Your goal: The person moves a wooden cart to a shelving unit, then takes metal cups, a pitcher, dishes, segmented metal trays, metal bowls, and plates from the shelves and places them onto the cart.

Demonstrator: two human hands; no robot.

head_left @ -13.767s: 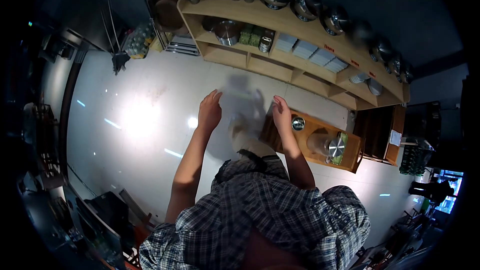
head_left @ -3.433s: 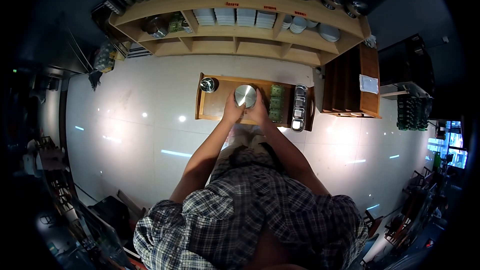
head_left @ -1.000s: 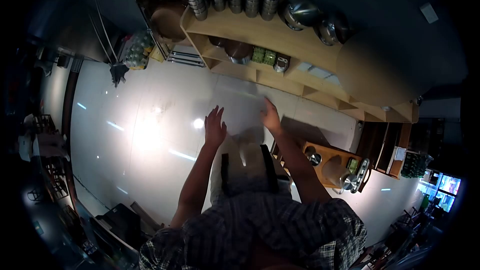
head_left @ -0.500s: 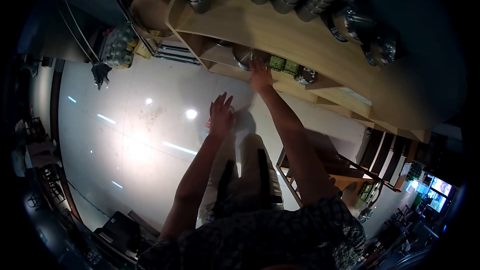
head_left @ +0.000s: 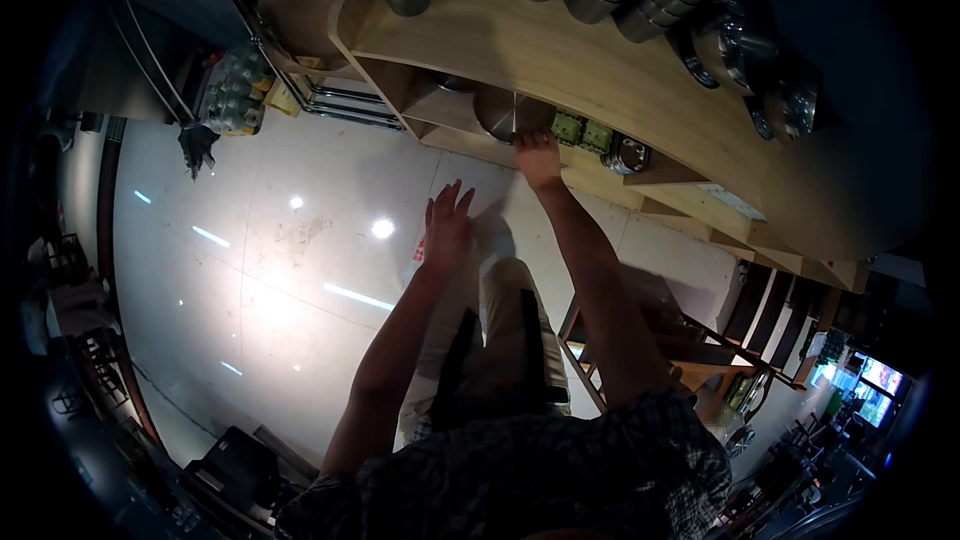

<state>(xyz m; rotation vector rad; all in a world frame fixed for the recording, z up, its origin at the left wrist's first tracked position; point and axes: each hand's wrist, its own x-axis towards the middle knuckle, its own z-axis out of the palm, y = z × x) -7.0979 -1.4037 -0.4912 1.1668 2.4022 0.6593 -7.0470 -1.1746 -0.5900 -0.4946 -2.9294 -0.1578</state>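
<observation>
The round metal pot (no long axis to mind) sits on the shelf just beyond the nearer right hand, whose grip is at its near rim, pinching or not I cannot tell, while the left hand hangs spread, well apart.

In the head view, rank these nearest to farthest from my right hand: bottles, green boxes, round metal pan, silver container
1. Round metal pan, just beyond the right hand
2. Green boxes, right of the pan
3. Silver container, right of the boxes
4. Bottles, far off to the left
</observation>
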